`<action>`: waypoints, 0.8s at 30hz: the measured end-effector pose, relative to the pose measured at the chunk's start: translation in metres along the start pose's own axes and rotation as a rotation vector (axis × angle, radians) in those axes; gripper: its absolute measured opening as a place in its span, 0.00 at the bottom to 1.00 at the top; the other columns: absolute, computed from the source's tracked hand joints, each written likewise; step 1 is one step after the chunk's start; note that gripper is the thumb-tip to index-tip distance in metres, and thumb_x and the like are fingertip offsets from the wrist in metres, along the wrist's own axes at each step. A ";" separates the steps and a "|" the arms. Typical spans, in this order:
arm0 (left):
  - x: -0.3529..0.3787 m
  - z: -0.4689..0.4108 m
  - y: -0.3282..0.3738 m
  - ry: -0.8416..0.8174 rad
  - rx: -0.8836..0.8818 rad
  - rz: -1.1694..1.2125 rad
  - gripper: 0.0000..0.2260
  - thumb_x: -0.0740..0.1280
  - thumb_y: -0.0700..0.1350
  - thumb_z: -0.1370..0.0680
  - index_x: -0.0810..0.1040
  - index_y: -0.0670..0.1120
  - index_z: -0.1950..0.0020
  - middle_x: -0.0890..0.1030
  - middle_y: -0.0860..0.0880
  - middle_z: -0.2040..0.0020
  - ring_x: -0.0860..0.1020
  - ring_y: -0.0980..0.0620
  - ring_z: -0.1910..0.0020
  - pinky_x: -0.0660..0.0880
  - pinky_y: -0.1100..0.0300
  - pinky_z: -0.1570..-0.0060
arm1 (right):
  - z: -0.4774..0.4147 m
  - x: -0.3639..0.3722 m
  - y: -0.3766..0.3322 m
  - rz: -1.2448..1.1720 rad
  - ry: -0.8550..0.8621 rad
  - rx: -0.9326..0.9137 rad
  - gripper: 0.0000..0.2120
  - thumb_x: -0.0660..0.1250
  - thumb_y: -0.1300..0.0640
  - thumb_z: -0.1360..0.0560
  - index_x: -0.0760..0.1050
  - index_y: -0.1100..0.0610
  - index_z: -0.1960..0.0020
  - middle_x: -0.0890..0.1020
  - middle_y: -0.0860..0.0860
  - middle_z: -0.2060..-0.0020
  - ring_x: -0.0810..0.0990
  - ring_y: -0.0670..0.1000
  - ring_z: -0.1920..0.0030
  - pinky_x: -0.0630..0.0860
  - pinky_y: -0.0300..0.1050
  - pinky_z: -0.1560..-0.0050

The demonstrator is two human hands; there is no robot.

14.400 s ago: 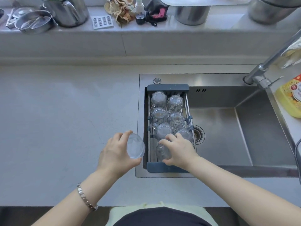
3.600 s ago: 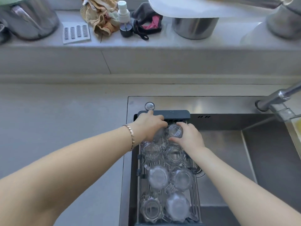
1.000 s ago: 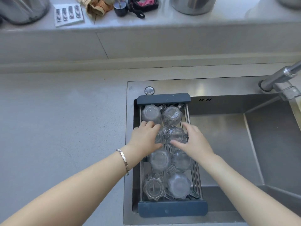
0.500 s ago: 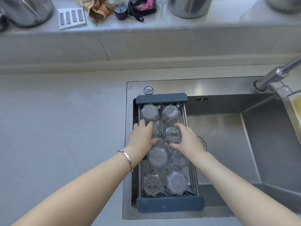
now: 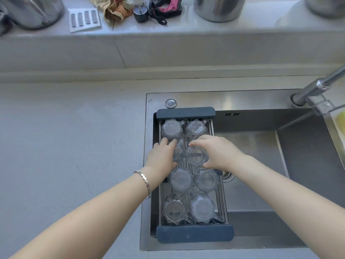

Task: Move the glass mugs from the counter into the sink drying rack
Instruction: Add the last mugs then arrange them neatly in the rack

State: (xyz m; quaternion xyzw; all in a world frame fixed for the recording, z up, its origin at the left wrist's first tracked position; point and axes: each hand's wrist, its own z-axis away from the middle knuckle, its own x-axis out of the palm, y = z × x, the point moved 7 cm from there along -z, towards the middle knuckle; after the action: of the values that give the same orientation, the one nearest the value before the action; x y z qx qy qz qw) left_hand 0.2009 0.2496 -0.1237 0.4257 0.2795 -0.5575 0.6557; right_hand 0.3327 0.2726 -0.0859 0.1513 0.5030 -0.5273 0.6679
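Note:
A dark-ended wire drying rack (image 5: pixel 194 236) spans the left side of the steel sink (image 5: pixel 261 101). Several glass mugs stand upside down in it in two columns. My left hand (image 5: pixel 162 156) rests on a mug (image 5: pixel 178 152) in the second row's left place, mostly covering it. My right hand (image 5: pixel 218 153) curls around the mug (image 5: pixel 196 155) beside it, fingers over its far and right sides. Two mugs (image 5: pixel 172 128) sit behind my hands, and several more (image 5: pixel 181 179) lie nearer me.
The grey counter (image 5: pixel 74 146) stretches left of the sink. A faucet (image 5: pixel 317 86) reaches in from the right. On the back ledge stand metal pots (image 5: pixel 218 8), a slotted white pad (image 5: pixel 85 19), rags (image 5: pixel 113 8) and a small dark bottle (image 5: pixel 141 13).
Over the last second both hands stayed on the second-row mugs with only small finger shifts. Earlier, my hands worked at the rack's far end, and before that I carried mugs in.

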 end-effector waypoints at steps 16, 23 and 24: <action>0.004 0.005 -0.003 0.043 0.035 0.027 0.33 0.69 0.47 0.26 0.57 0.49 0.26 0.67 0.47 0.32 0.71 0.43 0.41 0.75 0.52 0.47 | 0.018 0.050 0.039 -0.541 0.207 0.369 0.36 0.71 0.56 0.31 0.57 0.56 0.28 0.67 0.55 0.33 0.63 0.54 0.31 0.62 0.47 0.32; -0.001 0.000 0.000 0.038 0.023 -0.055 0.28 0.70 0.45 0.27 0.63 0.46 0.30 0.69 0.46 0.34 0.71 0.43 0.42 0.75 0.52 0.49 | 0.012 0.061 0.038 -0.509 0.273 0.424 0.37 0.73 0.52 0.32 0.60 0.53 0.28 0.72 0.53 0.33 0.70 0.54 0.34 0.69 0.50 0.35; -0.001 0.000 0.000 0.043 0.028 -0.056 0.28 0.70 0.45 0.27 0.62 0.46 0.30 0.69 0.46 0.34 0.71 0.43 0.42 0.75 0.52 0.49 | 0.012 0.061 0.039 -0.509 0.271 0.424 0.37 0.74 0.52 0.32 0.60 0.53 0.28 0.73 0.53 0.33 0.71 0.54 0.34 0.70 0.49 0.36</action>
State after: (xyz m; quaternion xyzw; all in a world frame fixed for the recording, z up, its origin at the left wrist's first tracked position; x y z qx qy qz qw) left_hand 0.2006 0.2496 -0.1230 0.4388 0.2973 -0.5704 0.6275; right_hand 0.3684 0.2453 -0.1434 0.2247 0.4880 -0.7445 0.3963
